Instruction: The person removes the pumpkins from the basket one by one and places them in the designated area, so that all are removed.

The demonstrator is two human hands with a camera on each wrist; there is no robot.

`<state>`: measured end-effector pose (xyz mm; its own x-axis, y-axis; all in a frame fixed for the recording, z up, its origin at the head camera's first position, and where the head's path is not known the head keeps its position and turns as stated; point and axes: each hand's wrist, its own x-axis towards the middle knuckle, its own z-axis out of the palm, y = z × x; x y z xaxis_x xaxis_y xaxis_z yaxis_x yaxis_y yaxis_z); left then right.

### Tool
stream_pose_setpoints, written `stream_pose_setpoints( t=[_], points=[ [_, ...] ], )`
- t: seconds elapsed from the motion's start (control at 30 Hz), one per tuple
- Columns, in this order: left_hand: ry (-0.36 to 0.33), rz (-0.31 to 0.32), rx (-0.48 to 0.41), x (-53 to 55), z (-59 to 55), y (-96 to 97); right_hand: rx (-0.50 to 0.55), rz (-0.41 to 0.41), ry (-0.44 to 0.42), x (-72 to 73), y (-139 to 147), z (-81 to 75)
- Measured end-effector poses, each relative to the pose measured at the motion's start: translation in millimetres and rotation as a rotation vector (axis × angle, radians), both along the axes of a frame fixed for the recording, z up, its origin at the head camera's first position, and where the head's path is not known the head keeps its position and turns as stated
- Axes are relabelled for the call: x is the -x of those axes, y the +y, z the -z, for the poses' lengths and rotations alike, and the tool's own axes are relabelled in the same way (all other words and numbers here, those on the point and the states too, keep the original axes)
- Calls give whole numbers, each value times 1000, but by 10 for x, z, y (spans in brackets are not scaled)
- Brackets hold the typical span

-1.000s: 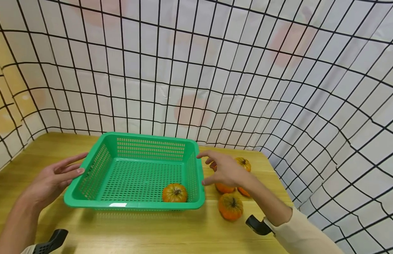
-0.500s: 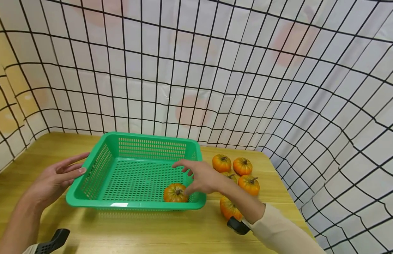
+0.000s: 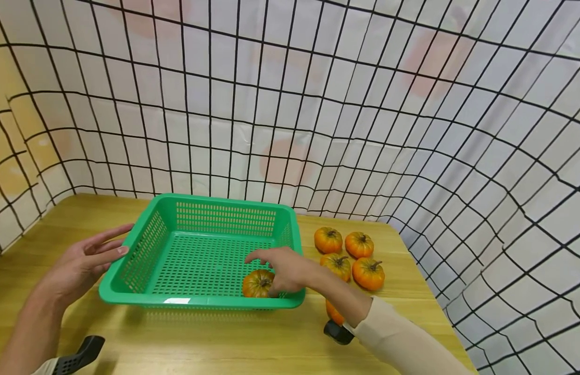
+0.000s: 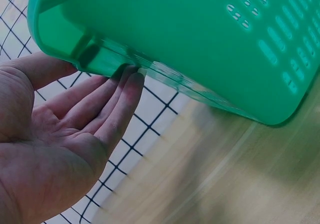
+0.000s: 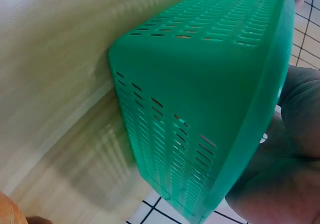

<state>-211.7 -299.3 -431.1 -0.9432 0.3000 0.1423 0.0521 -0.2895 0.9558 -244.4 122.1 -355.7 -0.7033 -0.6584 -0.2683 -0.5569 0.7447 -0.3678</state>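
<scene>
A green plastic basket (image 3: pixel 215 260) with slotted walls stands on the wooden table. Inside, at its near right corner, lies a small orange pumpkin (image 3: pixel 257 284). My right hand (image 3: pixel 286 270) reaches over the right rim, its thumb beside the pumpkin and its fingers spread above it, not closed round it. In the right wrist view the basket wall (image 5: pixel 200 78) hides the pumpkin and most of that hand. My left hand (image 3: pixel 81 265) touches the basket's left rim; in the left wrist view its fairly straight fingers (image 4: pixel 117 103) rest against the rim's underside.
Several more small pumpkins (image 3: pixel 359 245) sit on the table (image 3: pixel 215 344) to the basket's right, the nearest one partly behind my right forearm. A white sheet with black netting (image 3: pixel 252 104) rises behind the table and along its sides.
My right hand has moved left from outside the basket's right rim, over it and down to the pumpkin inside. The left hand and the basket have stayed in place.
</scene>
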Motion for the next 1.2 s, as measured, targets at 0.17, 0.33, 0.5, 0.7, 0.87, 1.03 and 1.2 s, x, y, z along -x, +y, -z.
stream_pose_setpoints(
  t=[0.17,0.33,0.5,0.7,0.87,1.03,1.2],
  points=[
    [-1,-3,-5,-2,-5,12,-63,-7,32,-13,-38,23],
    [4,-7,-1,-3,-9,5,-75,-2,52,-37,-54,26],
    [6,-4,8,-1,-3,-2,-116,-1,73,-67,-68,36],
    [0,-7,29,-2,3,-10,-158,17,98,-88,-84,92],
    [10,2,39,4,13,-18,-174,24,125,-104,-94,111],
    [12,4,44,3,17,-23,-189,14,145,-102,-106,110],
    [9,3,30,1,12,-13,-180,0,148,-60,-130,135]
  ],
)
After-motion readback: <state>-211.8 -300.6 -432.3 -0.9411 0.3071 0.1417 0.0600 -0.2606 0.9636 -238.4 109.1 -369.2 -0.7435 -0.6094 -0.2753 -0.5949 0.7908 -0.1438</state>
